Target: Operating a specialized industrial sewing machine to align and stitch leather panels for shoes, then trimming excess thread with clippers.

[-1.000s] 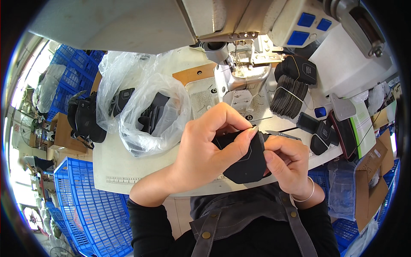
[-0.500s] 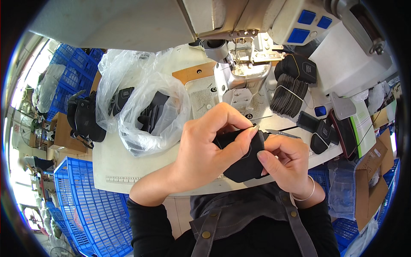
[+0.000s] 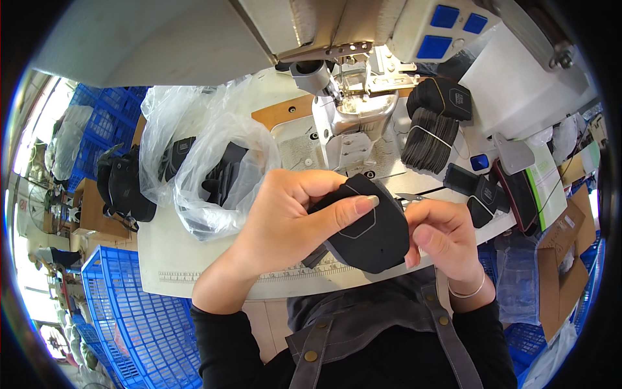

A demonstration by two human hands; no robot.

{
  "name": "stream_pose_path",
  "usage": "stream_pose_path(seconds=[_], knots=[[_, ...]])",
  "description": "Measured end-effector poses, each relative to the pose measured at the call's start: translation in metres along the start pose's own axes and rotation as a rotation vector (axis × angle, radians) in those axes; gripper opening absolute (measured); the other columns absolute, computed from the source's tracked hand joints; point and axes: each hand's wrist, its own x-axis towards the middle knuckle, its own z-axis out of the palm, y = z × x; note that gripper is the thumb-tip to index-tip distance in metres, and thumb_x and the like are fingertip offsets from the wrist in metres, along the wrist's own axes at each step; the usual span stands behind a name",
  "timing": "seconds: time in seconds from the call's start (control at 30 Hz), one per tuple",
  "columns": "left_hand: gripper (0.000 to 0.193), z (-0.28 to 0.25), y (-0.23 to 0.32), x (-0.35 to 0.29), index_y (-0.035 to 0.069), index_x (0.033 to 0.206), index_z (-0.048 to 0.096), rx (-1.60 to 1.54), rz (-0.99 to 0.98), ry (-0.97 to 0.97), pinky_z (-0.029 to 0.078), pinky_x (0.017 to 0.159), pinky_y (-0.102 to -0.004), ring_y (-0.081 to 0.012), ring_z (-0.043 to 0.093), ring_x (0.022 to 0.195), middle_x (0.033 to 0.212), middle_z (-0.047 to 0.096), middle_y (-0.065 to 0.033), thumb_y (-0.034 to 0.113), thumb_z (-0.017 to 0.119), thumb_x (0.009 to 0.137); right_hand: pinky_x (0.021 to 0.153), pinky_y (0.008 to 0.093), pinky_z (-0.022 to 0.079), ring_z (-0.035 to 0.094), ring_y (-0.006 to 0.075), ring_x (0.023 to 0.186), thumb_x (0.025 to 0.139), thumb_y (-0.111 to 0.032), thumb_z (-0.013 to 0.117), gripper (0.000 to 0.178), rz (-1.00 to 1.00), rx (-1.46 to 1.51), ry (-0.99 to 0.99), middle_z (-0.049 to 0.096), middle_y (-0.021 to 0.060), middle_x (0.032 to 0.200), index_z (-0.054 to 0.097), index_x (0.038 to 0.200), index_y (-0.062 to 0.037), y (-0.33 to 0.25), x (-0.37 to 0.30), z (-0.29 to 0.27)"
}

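Observation:
My left hand [image 3: 278,223] is closed on a black fabric piece [image 3: 372,240] with rounded corners and a thin pale outline. The thumb lies flat across its upper face, and the other fingers are mostly hidden behind. Beneath its lower left edge shows a dark strip [image 3: 315,256]. At the piece's right edge, my right hand [image 3: 447,240] has its fingers curled in, thumb drawn against them; what they pinch, if anything, is hidden. Just beyond the piece, close to the right fingers, the metal blades of a cutting tool [image 3: 411,197] lie on the table.
A sewing machine [image 3: 356,117] stands ahead on the pale table [image 3: 165,259]. To its left, clear plastic bags [image 3: 227,217] hold dark pieces. On the right are a banded stack of black pieces [image 3: 429,139] and a dark red pouch [image 3: 515,194]. Blue baskets [image 3: 139,311] stand below left.
The black fabric piece has turned to show more of its outlined face. My left thumb has slid from its top edge onto that face. The right thumb has come off the piece.

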Motion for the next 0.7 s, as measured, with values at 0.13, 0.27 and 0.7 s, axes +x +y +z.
stream_pose_path(seconds=[0.13,0.27,0.7], knots=[[0.015,-0.002,-0.006,0.002,-0.005,0.080,0.063,0.024,0.041,0.013,0.042,0.056,-0.0174,-0.0041,0.053,0.064,0.070,0.061,-0.0020,0.009,0.066,0.080,0.050,0.0172,0.044,0.054,0.0058,0.055,0.088,-0.012,0.055,0.015,0.034,-0.040,-0.044,0.060,0.0051,0.073,0.058,0.090,0.0027,0.002,0.000,0.001],[0.019,-0.001,-0.012,0.005,-0.004,0.085,0.061,-0.017,0.071,0.011,0.042,0.059,-0.0170,-0.0027,0.052,0.067,0.073,0.061,-0.0009,0.015,0.063,0.085,0.051,0.0180,0.046,0.056,0.0069,0.059,0.086,-0.008,0.057,0.016,-0.027,0.010,0.035,0.060,0.0077,0.078,0.054,0.098,0.0027,0.001,0.002,0.005],[0.016,0.007,-0.018,0.007,0.000,0.084,0.052,-0.038,0.171,0.142,0.041,0.059,-0.0169,-0.0008,0.048,0.068,0.074,0.057,0.0011,0.014,0.057,0.088,0.056,0.0217,0.046,0.056,0.0182,0.073,0.069,0.004,0.066,0.042,-0.891,-1.105,0.306,0.055,0.0159,0.105,0.059,0.111,-0.0011,0.018,0.011,0.005]])
